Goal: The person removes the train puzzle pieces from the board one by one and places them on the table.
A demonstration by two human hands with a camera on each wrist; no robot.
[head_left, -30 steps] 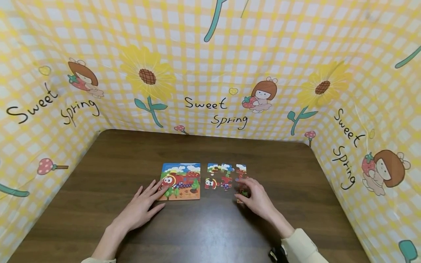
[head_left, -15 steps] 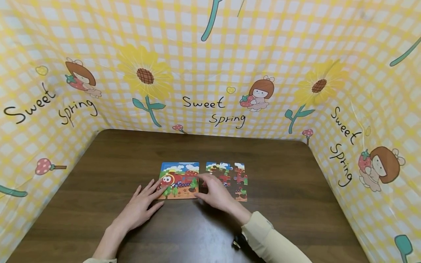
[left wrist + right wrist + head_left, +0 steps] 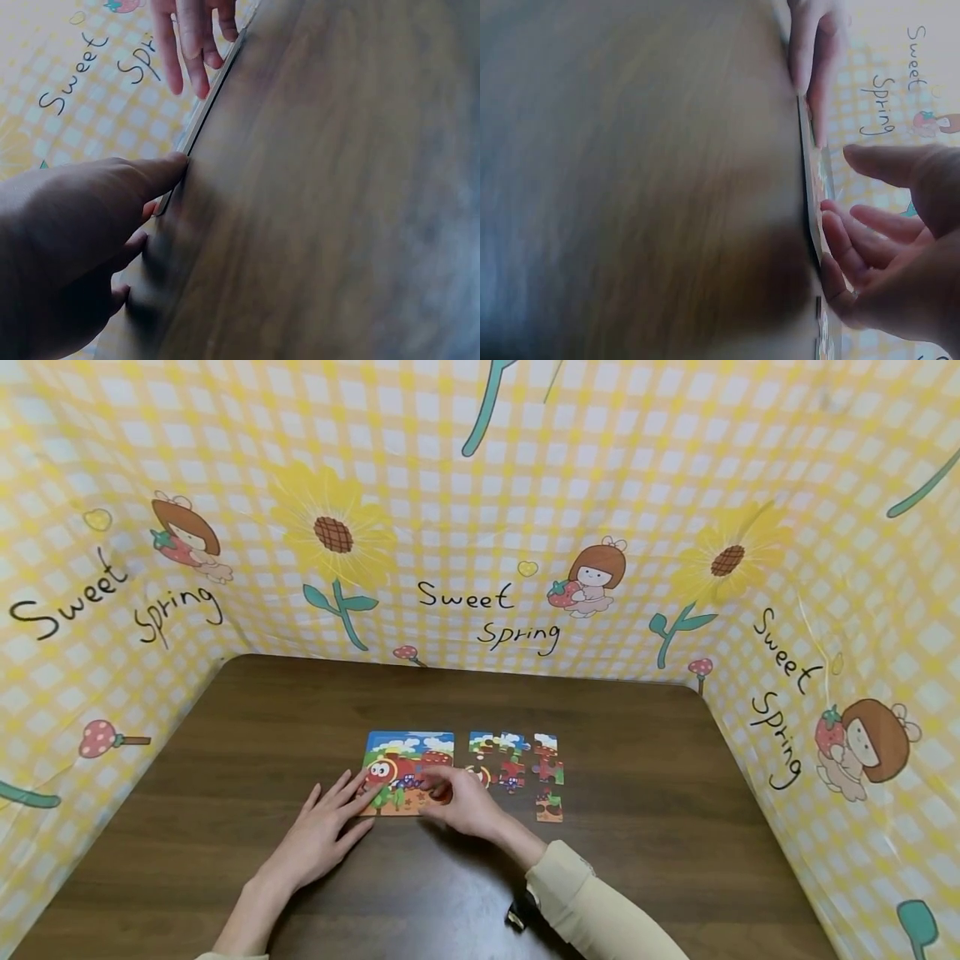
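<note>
A flat picture puzzle board point(image 3: 408, 747) with a red cartoon train lies on the table. My left hand point(image 3: 322, 831) rests on its left side with fingers fairly straight, and the left wrist view shows the thumb point(image 3: 165, 171) touching the front edge. Over the board's lower right part, my right hand point(image 3: 468, 806) has bent fingers and the thumb held apart. In the right wrist view nothing shows between that thumb and the fingers point(image 3: 844, 247); whether they touch the board is unclear. Right of the board lie several loose jigsaw pieces point(image 3: 512, 768), some partly behind the right hand.
The brown wooden table point(image 3: 337, 693) is enclosed by a yellow checked cloth point(image 3: 465, 527) along its back and sides. A separate jigsaw piece point(image 3: 549, 808) lies at the lower right of the group. A small dark object point(image 3: 517, 917) shows beneath the right sleeve point(image 3: 592, 902).
My right hand has left the rightmost jigsaw pieces and moved left onto the board's right half. The rightmost pieces it covered are now visible. The left hand has stayed put.
</note>
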